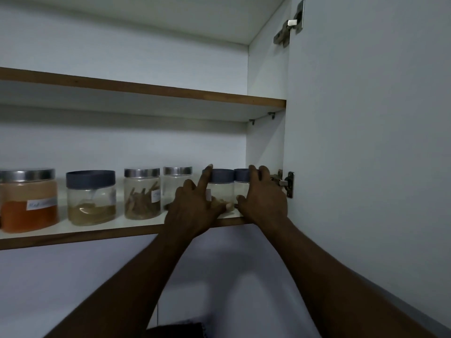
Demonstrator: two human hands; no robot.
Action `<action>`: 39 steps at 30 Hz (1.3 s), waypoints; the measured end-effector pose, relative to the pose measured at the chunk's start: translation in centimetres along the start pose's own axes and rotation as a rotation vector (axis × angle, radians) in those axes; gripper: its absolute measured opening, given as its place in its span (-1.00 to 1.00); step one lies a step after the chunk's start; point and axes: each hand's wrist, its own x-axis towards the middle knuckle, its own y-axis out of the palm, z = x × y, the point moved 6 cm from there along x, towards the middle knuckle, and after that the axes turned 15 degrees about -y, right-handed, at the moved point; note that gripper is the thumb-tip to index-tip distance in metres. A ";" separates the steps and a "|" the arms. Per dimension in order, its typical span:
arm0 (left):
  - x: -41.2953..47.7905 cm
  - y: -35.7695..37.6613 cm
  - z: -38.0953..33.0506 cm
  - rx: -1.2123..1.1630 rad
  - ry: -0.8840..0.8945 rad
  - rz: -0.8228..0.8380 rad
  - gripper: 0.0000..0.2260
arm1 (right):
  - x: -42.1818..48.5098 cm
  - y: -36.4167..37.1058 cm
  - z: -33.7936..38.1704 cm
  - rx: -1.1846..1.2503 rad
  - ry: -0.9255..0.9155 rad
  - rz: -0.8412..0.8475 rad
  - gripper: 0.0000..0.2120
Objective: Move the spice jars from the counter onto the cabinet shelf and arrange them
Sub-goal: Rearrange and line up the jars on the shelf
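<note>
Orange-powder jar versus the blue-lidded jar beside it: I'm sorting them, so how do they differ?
The orange-powder jar has a silver lid; the blue-lidded jar a dark blue one. The orange-powder jar's contents sit deeper than the blue-lidded jar's low tan layer. Both are clear and stand upright on the lower shelf.

Six spice jars [91, 198]: three silver-lidded, three blue-lidded. Two hands [195, 206].
</note>
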 end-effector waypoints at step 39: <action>9.9 8.3 -4.2 -0.040 0.062 0.136 -0.27 | 6.1 7.5 -4.3 0.679 0.151 -0.194 -0.35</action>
